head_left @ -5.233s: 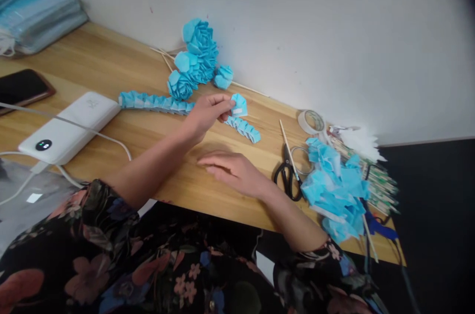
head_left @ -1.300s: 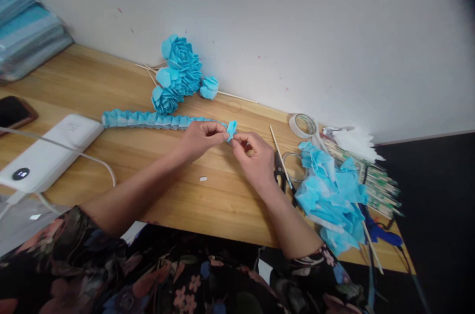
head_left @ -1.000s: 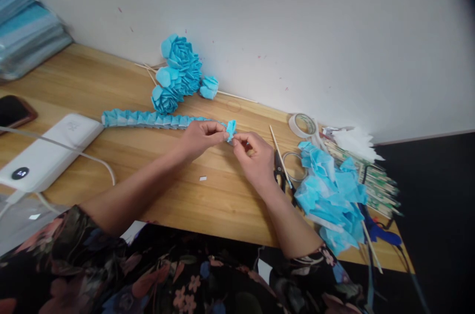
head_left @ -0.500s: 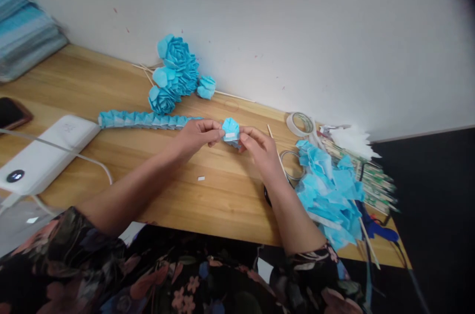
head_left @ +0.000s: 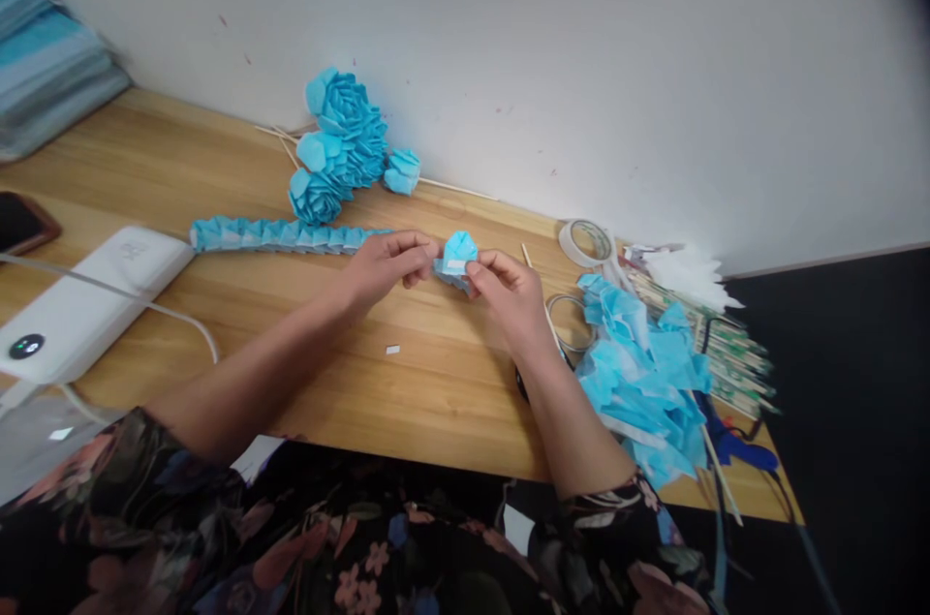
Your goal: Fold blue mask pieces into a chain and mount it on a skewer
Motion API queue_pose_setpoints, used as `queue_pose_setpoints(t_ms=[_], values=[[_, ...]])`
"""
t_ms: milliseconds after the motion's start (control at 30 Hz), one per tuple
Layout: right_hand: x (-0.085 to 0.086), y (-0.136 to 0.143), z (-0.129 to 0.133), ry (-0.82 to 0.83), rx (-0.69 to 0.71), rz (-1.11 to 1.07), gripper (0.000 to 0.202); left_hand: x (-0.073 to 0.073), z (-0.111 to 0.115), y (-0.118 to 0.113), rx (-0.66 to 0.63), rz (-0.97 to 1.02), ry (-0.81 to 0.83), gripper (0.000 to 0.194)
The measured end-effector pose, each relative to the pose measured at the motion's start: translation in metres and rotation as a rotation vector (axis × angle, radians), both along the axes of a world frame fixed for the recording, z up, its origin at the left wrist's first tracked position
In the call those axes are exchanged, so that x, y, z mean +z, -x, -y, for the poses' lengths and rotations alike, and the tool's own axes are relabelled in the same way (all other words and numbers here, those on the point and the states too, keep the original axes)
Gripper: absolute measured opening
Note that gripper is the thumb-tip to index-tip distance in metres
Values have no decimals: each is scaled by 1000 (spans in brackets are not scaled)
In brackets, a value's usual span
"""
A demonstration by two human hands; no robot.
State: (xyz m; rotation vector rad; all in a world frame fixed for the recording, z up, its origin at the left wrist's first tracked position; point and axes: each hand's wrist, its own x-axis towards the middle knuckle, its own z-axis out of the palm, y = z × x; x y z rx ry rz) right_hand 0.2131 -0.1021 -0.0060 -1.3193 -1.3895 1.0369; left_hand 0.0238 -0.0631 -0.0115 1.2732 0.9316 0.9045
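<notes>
A light-blue crepe paper petal [head_left: 460,245] with a small white strip along its lower edge is pinched between the thumb and fingers of my right hand [head_left: 510,293]. More folded blue paper shows just under it. My left hand [head_left: 398,261] is closed, its fingertips at the left side of the petal; whatever they pinch is too small to make out. Left of that hand, a long row of nested blue paper petals [head_left: 283,235] lies on the table, its right end hidden behind the fingers. A tiny white strip [head_left: 392,350] lies in front of my hands.
Blue paper flowers [head_left: 341,145] and a smaller bud [head_left: 402,171] lie by the wall. To the right are tape rolls [head_left: 585,243], crumpled blue paper [head_left: 639,373] and a blue-handled tool [head_left: 745,450]. A white power bank [head_left: 108,295], its cable and a phone [head_left: 25,223] lie left.
The petal in my right hand has shifted slightly right and tilted. My left fingertips, which touched its left edge, are now a little apart from it.
</notes>
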Motion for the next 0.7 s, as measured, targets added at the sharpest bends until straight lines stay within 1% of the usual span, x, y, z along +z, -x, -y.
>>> queue_pose_setpoints(t_ms=[133,233,300,400,467,533,600,667,700], values=[[-3,1,0,-1,-21,-40,22,1,0,-1,-85,-50,6,26],[-5,4,0,-9,-15,-51,21,0,1,-2,-104,-66,2,27],[-6,5,0,-7,-5,-69,20,-1,1,-2,-90,-87,-17,25],[-8,3,-1,49,15,-161,20,-4,0,0,-40,-118,-41,24],[-8,1,-1,33,-40,-189,23,-5,0,0,-4,-119,-37,25],[-6,0,2,-105,-141,-69,21,-5,-1,1,20,-120,-28,25],[-2,1,6,-324,-192,176,15,-5,0,0,20,-120,-30,26],[0,5,9,-535,-153,414,12,-4,1,-1,11,-122,-52,25],[0,6,10,-615,-121,501,13,-3,1,-1,6,-121,-68,25]])
